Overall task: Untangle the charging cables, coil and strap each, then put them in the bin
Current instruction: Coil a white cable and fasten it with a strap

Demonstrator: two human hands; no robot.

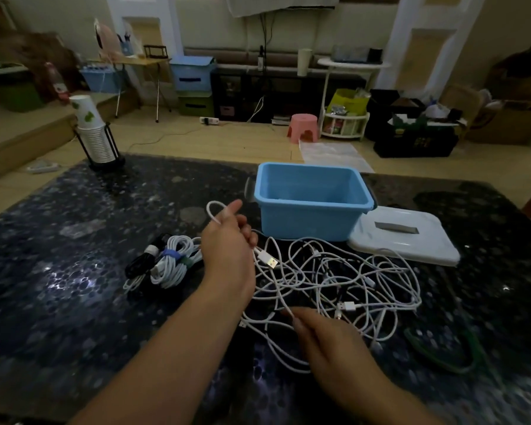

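Both hands grip one white cable [259, 294]: left hand [227, 243] holds a loop, right hand [322, 332] pinches it at 5 o'clock.

Table: dark speckled top [74, 302].
On it: blue bin [311, 220], white lid [405, 240], loose cables [350, 286], strapped coils [166, 265], cup holder [100, 142].
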